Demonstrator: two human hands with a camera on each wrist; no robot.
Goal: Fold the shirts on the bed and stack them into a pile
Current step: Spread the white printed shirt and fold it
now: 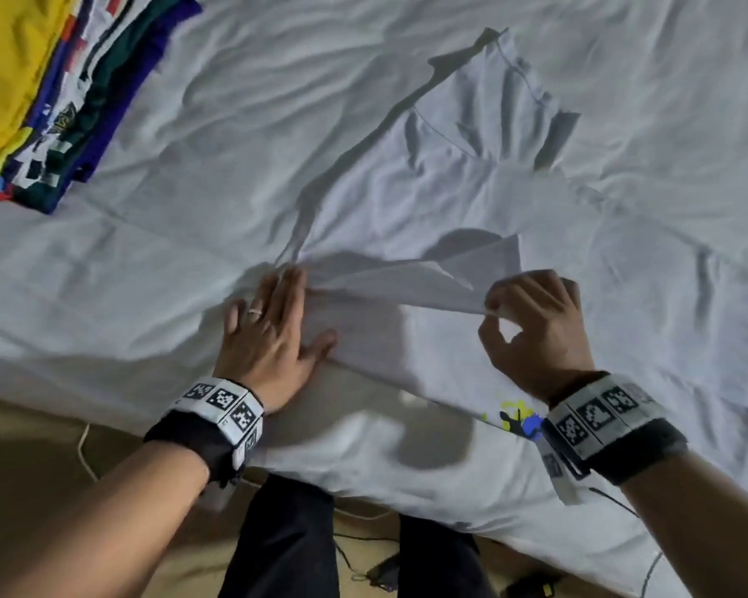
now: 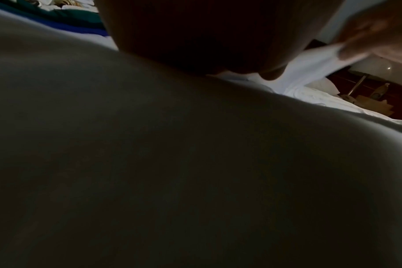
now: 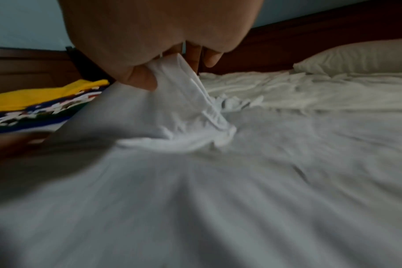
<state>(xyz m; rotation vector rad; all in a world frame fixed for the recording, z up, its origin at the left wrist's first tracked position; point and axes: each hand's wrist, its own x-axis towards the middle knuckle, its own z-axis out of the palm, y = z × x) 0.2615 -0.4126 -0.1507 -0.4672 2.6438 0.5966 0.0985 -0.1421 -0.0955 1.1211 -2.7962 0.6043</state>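
A white T-shirt (image 1: pixel 445 196) with a small yellow and blue print (image 1: pixel 520 418) lies spread on the white bed sheet (image 1: pixel 234 123). My left hand (image 1: pixel 273 325) lies flat, fingers straight, pressing the shirt's side edge down. My right hand (image 1: pixel 532 325) pinches a sleeve (image 1: pixel 471 269) and holds it lifted over the shirt's body. In the right wrist view the thumb and fingers (image 3: pixel 140 79) clamp the white sleeve (image 3: pixel 184 101). The left wrist view is mostly dark cloth, with the right hand (image 2: pixel 379 36) holding the sleeve (image 2: pixel 315 61) at top right.
A pile of folded shirts (image 1: pixel 40 97), yellow on top with green, blue and patterned ones below, sits at the far left of the bed. A pillow (image 3: pixel 360 58) and dark wooden headboard (image 3: pixel 310 36) lie beyond. My legs stand at the bed's near edge (image 1: pixel 363 498).
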